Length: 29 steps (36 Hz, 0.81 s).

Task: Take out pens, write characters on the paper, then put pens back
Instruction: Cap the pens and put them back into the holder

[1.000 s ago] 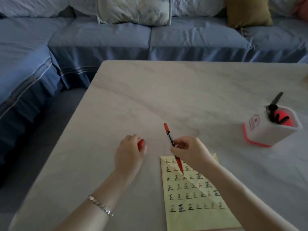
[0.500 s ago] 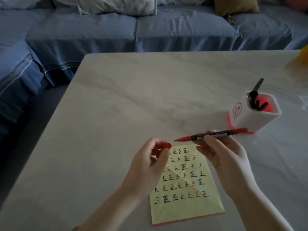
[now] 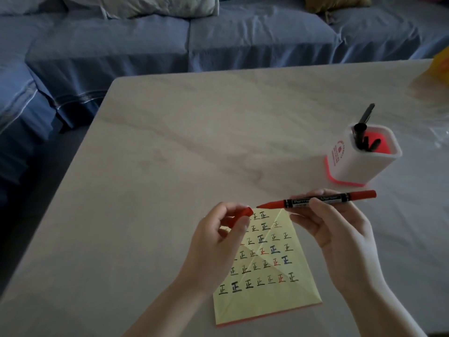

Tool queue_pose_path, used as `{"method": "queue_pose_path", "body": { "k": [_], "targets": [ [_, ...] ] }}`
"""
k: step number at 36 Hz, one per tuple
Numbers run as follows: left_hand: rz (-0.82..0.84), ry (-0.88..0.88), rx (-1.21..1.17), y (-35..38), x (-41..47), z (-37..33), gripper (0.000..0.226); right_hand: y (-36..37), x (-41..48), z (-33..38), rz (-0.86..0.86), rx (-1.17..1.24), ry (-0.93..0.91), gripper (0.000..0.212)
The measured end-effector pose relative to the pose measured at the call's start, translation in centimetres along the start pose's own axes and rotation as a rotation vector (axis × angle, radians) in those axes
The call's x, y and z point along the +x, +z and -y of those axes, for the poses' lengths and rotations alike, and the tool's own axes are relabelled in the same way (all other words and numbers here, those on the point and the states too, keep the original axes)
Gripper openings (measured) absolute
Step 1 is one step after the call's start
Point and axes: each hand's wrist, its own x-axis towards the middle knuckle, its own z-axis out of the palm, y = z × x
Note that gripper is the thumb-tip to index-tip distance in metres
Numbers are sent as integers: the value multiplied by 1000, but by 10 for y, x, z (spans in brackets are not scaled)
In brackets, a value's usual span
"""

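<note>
Our right hand (image 3: 340, 239) holds a red marker (image 3: 315, 200) level, tip pointing left. Our left hand (image 3: 218, 242) pinches its red cap (image 3: 239, 214) above the yellow paper (image 3: 262, 300).

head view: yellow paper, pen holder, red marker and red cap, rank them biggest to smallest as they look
1. yellow paper, clearly largest
2. pen holder
3. red marker, long but thin, nearer the camera, so its place against the holder is unsure
4. red cap, smallest, partly hidden in the left hand
</note>
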Motion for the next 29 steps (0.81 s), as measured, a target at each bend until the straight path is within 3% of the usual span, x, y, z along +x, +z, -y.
{"method": "queue_pose_path", "body": {
  "k": [6,9,11,14,16,23,29],
  "targets": [
    [16,53,59,0,-2,1,13,3,-2,-1,9,-64,8,6],
    [36,100,138,2,-3,1,17,2,-3,-3,50,-103,45,15],
    [38,130,181,3,-3,1,20,2,-4,-5,95,-100,72,6],
    [26,151,183,4,-2,2,21,3,-4,-4,133,-63,84,50],
    [25,164,175,4,-2,2,15,3,-4,-3,123,-44,99,61],
    [92,244,269,3,-2,-2,9,5,-5,-8,94,42,76,49],
    [80,252,320,3,-2,-4,12,5,-6,-8,104,-6,29,51]
  ]
}}
